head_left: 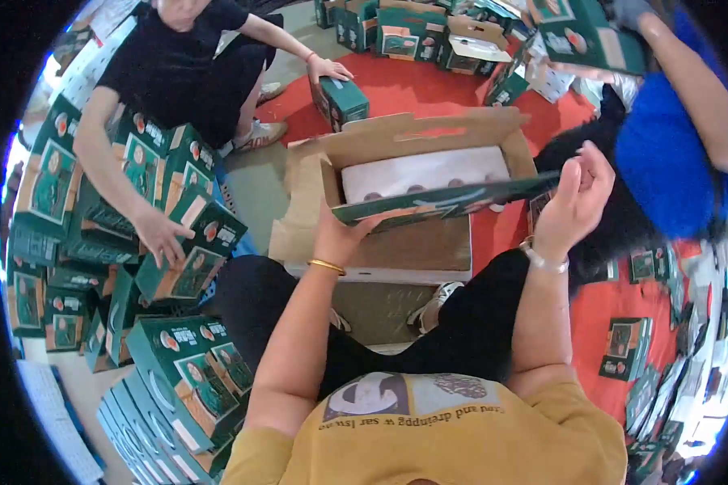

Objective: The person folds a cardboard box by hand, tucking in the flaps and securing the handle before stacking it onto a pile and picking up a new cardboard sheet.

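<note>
In front of me is an open cardboard gift box (429, 196), tilted, its green printed side towards me and its brown inner flaps up. Inside lies a white padded insert (425, 171) with several round brownish spots along its near edge. My left hand (346, 230) grips the box's near left corner, thumb on the green side, other fingers mostly hidden. At the right end of the green panel, my right hand (578, 190) is raised with fingers loosely bent and apart, holding nothing visible. Under the box is a larger brown carton (425, 246).
At left, a person in black touches a green box (194, 246) and another green box (344, 103). A person in blue at right lifts a green box (586, 40). Stacked green boxes (52, 182) fill the left. Flattened cartons (150, 424) stand lower left. Red floor covering (404, 81) lies behind.
</note>
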{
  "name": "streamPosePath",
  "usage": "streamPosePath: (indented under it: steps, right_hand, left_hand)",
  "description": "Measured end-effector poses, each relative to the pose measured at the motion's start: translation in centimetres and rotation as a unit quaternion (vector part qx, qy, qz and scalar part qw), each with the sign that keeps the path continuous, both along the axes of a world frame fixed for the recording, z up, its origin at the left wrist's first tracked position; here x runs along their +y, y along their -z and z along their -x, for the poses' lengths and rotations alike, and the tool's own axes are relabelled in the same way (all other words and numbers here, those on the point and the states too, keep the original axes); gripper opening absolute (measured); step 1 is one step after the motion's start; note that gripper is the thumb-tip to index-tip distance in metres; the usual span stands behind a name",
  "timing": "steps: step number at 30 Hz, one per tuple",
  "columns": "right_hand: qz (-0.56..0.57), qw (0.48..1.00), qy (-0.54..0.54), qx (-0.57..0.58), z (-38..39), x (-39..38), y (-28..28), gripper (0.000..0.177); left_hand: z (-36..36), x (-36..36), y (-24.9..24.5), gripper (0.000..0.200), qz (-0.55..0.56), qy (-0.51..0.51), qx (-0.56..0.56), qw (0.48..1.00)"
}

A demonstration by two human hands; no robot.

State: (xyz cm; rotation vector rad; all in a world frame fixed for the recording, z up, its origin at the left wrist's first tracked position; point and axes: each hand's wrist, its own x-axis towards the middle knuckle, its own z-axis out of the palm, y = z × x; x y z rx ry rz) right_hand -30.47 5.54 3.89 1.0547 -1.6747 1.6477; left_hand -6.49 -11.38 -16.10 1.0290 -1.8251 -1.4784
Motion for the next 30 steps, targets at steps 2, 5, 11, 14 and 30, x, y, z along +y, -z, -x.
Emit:
streamPosePath:
  steps: [2,5,11,14,30]
  right_hand:
    - [-0.013,0.966,-0.113,-0.231,9.3,-1.2,6.9,0.054]
    - [0.069,0.683,-0.432,-0.585,9.8,-1.0,8.9,0.100]
    - [-0.042,0.696,-0.475,-0.537,8.6,-0.7,5.9,0.105]
    - [0.001,0.684,-0.543,-0.487,7.9,-0.1,5.4,0.092]
    - [-0.346,0.778,-0.472,-0.229,7.3,4.8,12.5,0.085]
  left_hand:
    - [-0.9,1.3,-2.3,0.072,-0.002,0.016,-0.036,0.999]
    - [-0.4,0.7,0.9,0.070,0.089,-0.063,-0.016,0.994]
    - [-0.8,1.2,-8.2,0.082,0.094,-0.073,0.094,0.988]
    - [-2.7,-1.3,-8.1,0.094,0.261,-0.039,0.017,0.964]
    - [-6.6,-2.4,-5.8,0.093,0.174,0.076,0.049,0.981]
